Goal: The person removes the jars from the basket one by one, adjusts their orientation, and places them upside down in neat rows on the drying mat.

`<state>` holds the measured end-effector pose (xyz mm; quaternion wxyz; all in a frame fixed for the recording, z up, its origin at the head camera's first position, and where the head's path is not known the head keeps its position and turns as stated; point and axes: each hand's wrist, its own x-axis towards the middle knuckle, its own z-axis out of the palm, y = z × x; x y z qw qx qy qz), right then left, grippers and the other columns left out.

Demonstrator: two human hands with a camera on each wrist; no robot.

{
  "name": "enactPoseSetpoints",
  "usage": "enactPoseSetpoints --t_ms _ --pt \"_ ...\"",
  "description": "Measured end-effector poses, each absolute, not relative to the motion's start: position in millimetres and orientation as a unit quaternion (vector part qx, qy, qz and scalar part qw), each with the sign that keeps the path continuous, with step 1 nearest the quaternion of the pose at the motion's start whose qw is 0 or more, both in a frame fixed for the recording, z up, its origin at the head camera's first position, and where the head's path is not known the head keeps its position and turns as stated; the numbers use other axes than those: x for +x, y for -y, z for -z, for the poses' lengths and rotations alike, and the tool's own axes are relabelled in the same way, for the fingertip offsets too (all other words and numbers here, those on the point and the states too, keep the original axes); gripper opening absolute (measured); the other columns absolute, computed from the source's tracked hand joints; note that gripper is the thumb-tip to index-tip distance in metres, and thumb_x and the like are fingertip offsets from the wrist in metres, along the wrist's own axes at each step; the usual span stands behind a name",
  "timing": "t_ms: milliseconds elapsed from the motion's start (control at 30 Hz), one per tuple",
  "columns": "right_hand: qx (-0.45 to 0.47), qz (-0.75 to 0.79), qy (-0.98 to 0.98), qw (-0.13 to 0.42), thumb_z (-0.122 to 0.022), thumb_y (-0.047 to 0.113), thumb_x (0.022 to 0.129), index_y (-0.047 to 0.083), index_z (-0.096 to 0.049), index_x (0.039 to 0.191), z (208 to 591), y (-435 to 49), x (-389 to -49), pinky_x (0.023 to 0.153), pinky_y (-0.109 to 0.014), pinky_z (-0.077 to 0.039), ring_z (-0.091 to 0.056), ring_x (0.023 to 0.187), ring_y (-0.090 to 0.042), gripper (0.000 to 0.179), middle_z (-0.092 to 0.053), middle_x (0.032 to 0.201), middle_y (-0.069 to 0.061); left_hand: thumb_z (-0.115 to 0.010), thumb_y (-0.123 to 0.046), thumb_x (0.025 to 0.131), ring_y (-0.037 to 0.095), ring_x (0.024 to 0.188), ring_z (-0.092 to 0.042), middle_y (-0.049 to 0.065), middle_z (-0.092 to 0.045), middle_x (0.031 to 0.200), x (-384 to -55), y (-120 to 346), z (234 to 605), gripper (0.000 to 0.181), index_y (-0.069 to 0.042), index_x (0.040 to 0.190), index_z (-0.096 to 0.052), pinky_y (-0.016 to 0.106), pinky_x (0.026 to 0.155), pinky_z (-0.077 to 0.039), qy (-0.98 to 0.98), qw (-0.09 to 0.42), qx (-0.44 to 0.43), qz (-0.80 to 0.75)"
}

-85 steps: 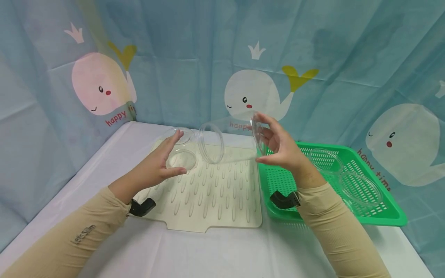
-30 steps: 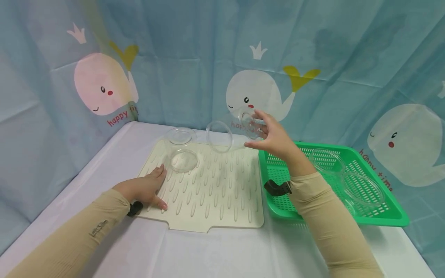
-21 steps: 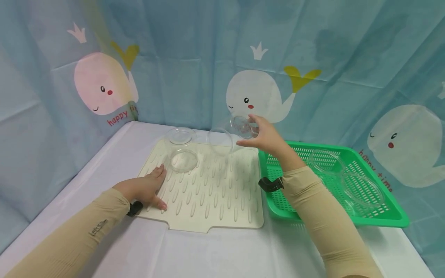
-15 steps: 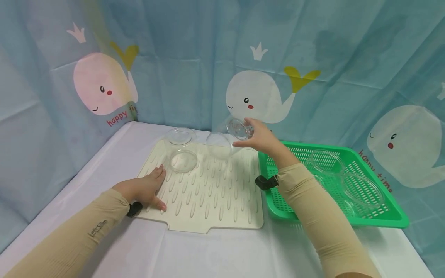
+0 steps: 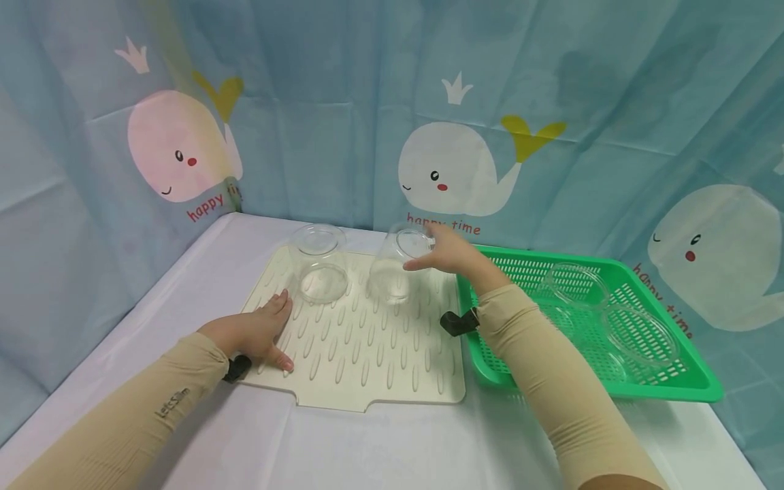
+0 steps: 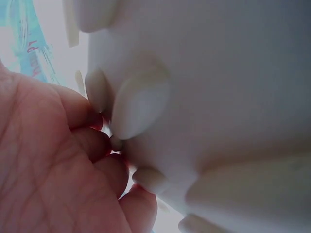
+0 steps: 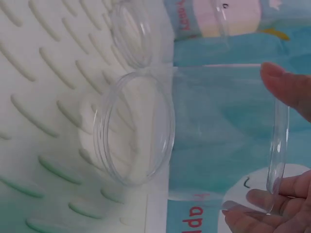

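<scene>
My right hand (image 5: 452, 253) holds a clear cup (image 5: 395, 262) near its upper end, thumb and fingers spread around the sides. That cup stands nearly upright over the cream drying mat (image 5: 380, 367); the right wrist view shows its wide ringed rim (image 7: 136, 128) close over the ridged surface. Another clear cup (image 5: 320, 262) stands on the mat to its left. My left hand (image 5: 257, 337) rests on the mat's left side, fingers extended and thumb apart. Its fingertips meet the ridges in the left wrist view, where the fingers (image 6: 114, 172) show beside the mat (image 6: 218, 87).
A green slotted basket (image 5: 667, 389) lies to the right of the mat, with several clear cups (image 5: 640, 333) lying in it. A blue curtain (image 5: 306, 136) with whale prints hangs behind the white-covered table (image 5: 380, 449).
My right hand has brought the cup down and left from the air, turning it from sideways to near upright. My left hand has lowered from beside the cup onto the mat.
</scene>
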<state>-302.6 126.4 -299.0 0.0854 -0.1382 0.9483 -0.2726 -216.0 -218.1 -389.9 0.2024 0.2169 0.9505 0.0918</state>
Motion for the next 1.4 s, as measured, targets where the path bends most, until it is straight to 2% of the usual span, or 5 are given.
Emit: enactPoseSetpoints --t_ms 400,733,1067,1400 --pt "-0.135 0.25 -0.954 0.093 -0.076 0.054 0.064 0.007 -0.026 0.143 307.1 -121.2 -302.0 0.102 -0.048 -0.033 -0.032 0.13 -0.029 0.105 -0.035 0.142 -0.013 -0.069 -0.066 0.053 0.05 0.132 0.0 0.037 0.005 0.144 -216.2 218.3 389.2 0.136 0.019 0.137 -0.004 0.059 0.106 -0.012 -0.952 0.201 0.214 -0.09" --pt "-0.161 0.261 -0.946 0.102 -0.078 0.047 0.065 0.005 -0.024 0.144 307.4 -117.5 -299.0 0.102 -0.046 -0.034 -0.032 0.13 -0.028 0.104 -0.029 0.145 -0.013 -0.069 -0.066 0.053 0.05 0.132 0.0 0.036 0.005 0.144 -216.7 219.3 391.3 0.136 0.018 0.138 -0.004 0.059 0.106 -0.011 -0.952 0.2 0.211 -0.095" --pt "-0.161 0.268 -0.942 0.119 -0.076 0.041 0.07 0.009 -0.021 0.146 304.9 -119.9 -300.6 0.104 -0.046 -0.031 -0.031 0.132 -0.028 0.099 -0.025 0.148 -0.01 -0.069 -0.066 0.052 0.05 0.132 0.001 0.036 0.006 0.144 -216.4 218.9 391.0 0.137 0.018 0.138 -0.004 0.058 0.106 -0.011 -0.953 0.202 0.207 -0.093" --pt "-0.178 0.311 -0.927 0.11 -0.074 0.04 0.074 0.017 -0.022 0.146 290.7 -129.4 -301.1 0.102 -0.045 -0.034 -0.03 0.133 -0.026 0.091 -0.024 0.15 -0.003 -0.068 -0.066 0.054 0.049 0.133 0.0 0.036 0.006 0.144 -214.9 217.5 388.9 0.136 0.018 0.138 -0.003 0.058 0.106 -0.013 -0.952 0.208 0.206 -0.089"
